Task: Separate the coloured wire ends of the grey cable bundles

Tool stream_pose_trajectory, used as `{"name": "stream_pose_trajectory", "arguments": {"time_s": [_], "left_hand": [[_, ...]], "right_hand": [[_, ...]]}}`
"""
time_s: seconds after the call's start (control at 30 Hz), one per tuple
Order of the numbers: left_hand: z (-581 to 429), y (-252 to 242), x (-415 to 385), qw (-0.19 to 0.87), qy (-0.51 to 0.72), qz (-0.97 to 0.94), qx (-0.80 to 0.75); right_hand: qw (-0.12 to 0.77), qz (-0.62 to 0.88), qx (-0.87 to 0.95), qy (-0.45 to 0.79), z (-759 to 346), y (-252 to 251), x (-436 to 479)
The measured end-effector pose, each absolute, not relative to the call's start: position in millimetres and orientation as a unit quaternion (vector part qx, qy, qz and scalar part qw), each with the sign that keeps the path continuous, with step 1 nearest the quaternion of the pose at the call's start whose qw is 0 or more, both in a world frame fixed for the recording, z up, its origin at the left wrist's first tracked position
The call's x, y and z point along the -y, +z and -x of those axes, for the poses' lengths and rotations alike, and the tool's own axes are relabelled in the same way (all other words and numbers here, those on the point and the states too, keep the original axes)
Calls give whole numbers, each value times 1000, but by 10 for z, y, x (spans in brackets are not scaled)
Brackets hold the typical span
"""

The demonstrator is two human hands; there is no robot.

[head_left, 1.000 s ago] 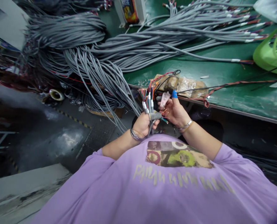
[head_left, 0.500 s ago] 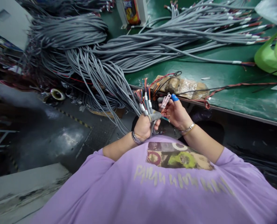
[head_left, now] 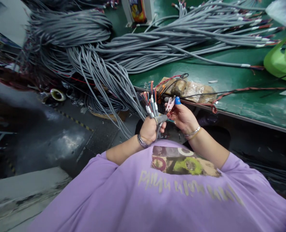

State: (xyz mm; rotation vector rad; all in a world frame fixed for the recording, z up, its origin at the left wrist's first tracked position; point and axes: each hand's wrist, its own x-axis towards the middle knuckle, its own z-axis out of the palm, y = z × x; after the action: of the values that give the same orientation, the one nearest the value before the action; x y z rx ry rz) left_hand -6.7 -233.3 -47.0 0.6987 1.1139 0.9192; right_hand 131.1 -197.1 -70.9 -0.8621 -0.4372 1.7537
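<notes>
My left hand (head_left: 148, 129) is closed around several grey cables (head_left: 155, 109), whose white-banded ends fan out into thin coloured wires above the fist. Its thumb has a grey wrapping (head_left: 161, 119) and lies across the cables. Just to the right, my right hand (head_left: 185, 118) pinches a small pale pink tool (head_left: 170, 104) with holes in it; I cannot make out its exact kind. A blue cover (head_left: 177, 100) sits on one of this hand's digits. Loose thin wires (head_left: 171, 120) stick out between the two hands, close to the right fingers.
Long grey cables (head_left: 143, 48) lie in a thick heap over the green table (head_left: 249, 100), some hanging off its edge. A taped brown bundle (head_left: 196, 89) rests at the edge. A green basket (head_left: 278, 61) stands at right; coiled cable (head_left: 106, 103) sits below left.
My right hand and the pink tool have shifted slightly left, and the blue-covered digit sits closer to the tool. The left hand keeps its grip on the cables.
</notes>
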Motion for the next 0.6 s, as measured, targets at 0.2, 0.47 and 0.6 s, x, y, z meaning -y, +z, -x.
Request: {"name": "stream_pose_trajectory", "arguments": {"time_s": [0.2,0.47,0.6], "left_hand": [[57,-456,2343,693,398,-326,-506],[70,-448,2369,693,414,-329,-490],[85,-419,2432,685,413,-342,-493]], "right_hand": [[534,372,195,733,-1309,-704,1976],[531,365,190,741,-1280,-656,2023],[509,369,195,753,-1310,-651,2054]]}}
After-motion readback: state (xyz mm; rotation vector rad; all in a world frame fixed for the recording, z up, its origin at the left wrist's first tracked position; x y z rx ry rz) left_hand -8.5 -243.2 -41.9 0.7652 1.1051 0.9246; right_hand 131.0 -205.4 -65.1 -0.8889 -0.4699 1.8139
